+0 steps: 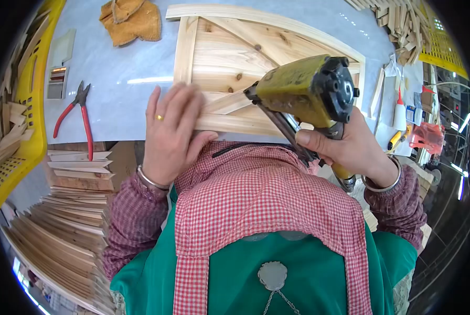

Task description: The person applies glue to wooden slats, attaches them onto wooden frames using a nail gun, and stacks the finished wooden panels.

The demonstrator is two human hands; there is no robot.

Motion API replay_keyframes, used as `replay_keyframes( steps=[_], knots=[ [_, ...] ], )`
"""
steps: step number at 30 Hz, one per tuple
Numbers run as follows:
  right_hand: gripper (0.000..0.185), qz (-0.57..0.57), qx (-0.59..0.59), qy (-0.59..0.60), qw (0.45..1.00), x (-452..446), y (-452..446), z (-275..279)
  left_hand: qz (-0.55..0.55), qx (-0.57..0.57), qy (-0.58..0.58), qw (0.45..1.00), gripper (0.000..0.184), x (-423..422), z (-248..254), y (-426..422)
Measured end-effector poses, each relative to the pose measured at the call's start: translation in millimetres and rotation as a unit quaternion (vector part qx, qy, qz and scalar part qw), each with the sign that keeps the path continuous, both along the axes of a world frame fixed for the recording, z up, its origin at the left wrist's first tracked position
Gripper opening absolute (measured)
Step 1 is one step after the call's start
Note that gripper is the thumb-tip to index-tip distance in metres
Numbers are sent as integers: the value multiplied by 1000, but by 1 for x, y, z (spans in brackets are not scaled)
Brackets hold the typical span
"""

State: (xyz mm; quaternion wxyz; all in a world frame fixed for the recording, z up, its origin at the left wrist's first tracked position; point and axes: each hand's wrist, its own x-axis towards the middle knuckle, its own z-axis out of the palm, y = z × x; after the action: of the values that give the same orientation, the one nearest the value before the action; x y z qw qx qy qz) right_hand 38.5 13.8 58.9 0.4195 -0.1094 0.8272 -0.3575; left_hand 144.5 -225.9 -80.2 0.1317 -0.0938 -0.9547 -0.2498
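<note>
A framed wooden panel (224, 58) with diagonal strips lies on the pale work table. My right hand (345, 144) is wrapped round the handle of a yellow and black nail gun (298, 86), whose nose is over a diagonal strip near the panel's front edge. At the panel's left front corner is my left hand (174, 126), palm down with its fingers apart and slightly blurred. It holds nothing, and the fingertips are at the frame; whether they press on it cannot be made out.
Red-handled pliers (88, 123) and an orange cloth pouch (131, 23) lie left and behind. Yellow baskets (31, 113) of wood pieces flank the table (114, 94). Glue bottles (399, 115) stand right. Stacked wood strips (62, 236) are at the lower left.
</note>
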Motion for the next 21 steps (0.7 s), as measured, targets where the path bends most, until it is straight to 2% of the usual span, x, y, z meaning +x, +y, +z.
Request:
replay_keyframes(
  steps=[2,5,6,9,13,18,20,21],
  knots=[
    [37,18,-16,-3,1000,4,-4,-2,-3,7,12,1000,45,12,-9,5],
    [39,63,84,-32,994,6,-18,3,-5,22,30,999,42,13,-17,6],
    [39,62,86,-31,994,8,-18,1,-7,30,40,999,40,12,-18,7],
    [41,135,34,77,987,13,-19,-15,-7,32,50,998,41,11,-20,5],
    [41,93,102,-7,990,15,-31,-11,-6,35,55,998,42,13,-21,4],
    [35,111,77,41,990,15,-23,5,-11,41,68,997,43,13,-23,-1],
    [26,-52,56,35,996,21,-1,19,19,54,71,996,41,24,-25,-5],
    [24,-96,73,82,989,23,15,18,44,71,78,994,39,30,-26,-8]
  ],
)
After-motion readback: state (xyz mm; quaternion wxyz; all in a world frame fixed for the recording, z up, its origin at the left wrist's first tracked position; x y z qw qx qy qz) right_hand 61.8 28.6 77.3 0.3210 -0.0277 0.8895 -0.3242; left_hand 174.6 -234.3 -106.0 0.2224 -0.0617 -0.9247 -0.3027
